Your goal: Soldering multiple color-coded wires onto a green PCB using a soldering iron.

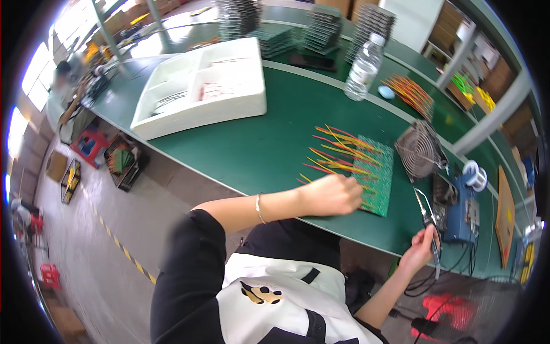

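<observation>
A green circuit board panel (379, 172) lies near the table's front edge, with rows of red and yellow wires (338, 152) sticking out to its left. My left hand (334, 195) rests over the board's lower left edge. Its fingers are curled closed, and whatever they grip is hidden beneath them. To the right of the board, my right hand (420, 247) is closed around the handle of a soldering iron (427, 217). The iron's thin bent metal end points up and away, apart from the board.
A white foam tray (200, 119) with compartments of wires stands at the back left. A small fan (421, 146), a blue soldering station (461, 215) and a solder spool (474, 175) sit at right. Behind are a water bottle (364, 69), orange wires (409, 94) and stacked boards (322, 31).
</observation>
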A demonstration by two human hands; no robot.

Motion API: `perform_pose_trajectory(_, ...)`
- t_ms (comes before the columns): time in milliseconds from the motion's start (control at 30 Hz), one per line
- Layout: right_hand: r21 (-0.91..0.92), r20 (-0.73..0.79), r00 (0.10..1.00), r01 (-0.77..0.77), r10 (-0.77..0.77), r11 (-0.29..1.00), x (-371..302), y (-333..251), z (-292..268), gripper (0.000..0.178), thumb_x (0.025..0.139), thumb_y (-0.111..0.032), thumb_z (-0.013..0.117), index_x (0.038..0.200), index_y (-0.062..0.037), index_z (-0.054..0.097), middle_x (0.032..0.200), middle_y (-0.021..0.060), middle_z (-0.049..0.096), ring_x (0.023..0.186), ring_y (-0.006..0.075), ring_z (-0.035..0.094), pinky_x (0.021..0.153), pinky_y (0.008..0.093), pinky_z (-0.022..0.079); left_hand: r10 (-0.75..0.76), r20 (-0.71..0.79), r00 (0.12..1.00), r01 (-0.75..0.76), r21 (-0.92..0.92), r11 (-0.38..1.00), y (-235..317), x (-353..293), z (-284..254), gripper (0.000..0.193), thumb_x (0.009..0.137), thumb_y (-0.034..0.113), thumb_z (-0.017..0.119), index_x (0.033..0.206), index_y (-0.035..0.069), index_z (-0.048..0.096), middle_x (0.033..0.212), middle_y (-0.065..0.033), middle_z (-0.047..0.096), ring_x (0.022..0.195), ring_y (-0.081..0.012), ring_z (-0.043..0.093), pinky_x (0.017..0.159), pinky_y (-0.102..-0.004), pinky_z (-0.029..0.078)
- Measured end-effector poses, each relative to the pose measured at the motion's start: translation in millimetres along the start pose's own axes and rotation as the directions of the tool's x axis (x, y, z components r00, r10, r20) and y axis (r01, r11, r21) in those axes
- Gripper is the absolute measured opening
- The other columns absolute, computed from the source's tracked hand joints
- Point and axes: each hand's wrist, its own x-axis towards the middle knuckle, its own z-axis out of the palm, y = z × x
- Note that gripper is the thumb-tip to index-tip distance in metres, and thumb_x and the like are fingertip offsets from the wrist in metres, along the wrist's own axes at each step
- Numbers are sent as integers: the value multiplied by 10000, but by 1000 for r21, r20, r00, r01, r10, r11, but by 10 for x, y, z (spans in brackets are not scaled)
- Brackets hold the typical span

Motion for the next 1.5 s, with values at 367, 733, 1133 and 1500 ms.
perform_pose_trajectory(367, -61, -19, 1000, -26, 25, 998, 35, -25, 12, 132, 855, -158, 596, 809, -46, 544, 617, -13, 464, 509, 30, 372, 445, 174, 273, -295, -78, 952, 293, -43, 955, -549, -89, -866, 333, 653, 250, 673, 922, 66, 601, 863, -43, 586, 846, -246, 569, 759, -374, 465)
perform_pose_trajectory(733, -156, -48, 998, -35, 28, 987, 2, -58, 173, 150, 865, -157, 579, 772, -61, 511, 589, -16, 439, 469, 32, 353, 422, 179, 251, -913, 77, 401, 874, 266, 406, -3574, -1940, -1206, 136, 750, 68, 556, 846, 16, 638, 794, -131, 654, 741, -215, 628, 678, -329, 487)
perform_pose_trajectory(1133, -332, -124, 992, -69, 29, 941, 1, -28, 149, 126, 864, -140, 569, 785, -64, 508, 578, -17, 438, 443, 25, 343, 407, 171, 243, -930, 239, 280, 949, 77, 305, -4017, -2091, -381, 188, 666, 156, 703, 823, 64, 658, 742, -84, 647, 675, -201, 614, 623, -322, 486)
perform_pose_trajectory(1500, -407, -138, 990, -83, 28, 910, 9, -43, 283, 168, 871, -154, 558, 742, -77, 482, 583, -20, 428, 460, 33, 341, 429, 182, 250, -865, 362, 347, 882, 188, 432, -4249, -2263, -426, 121, 770, 122, 596, 833, 19, 613, 715, -110, 621, 666, -197, 588, 620, -323, 462)
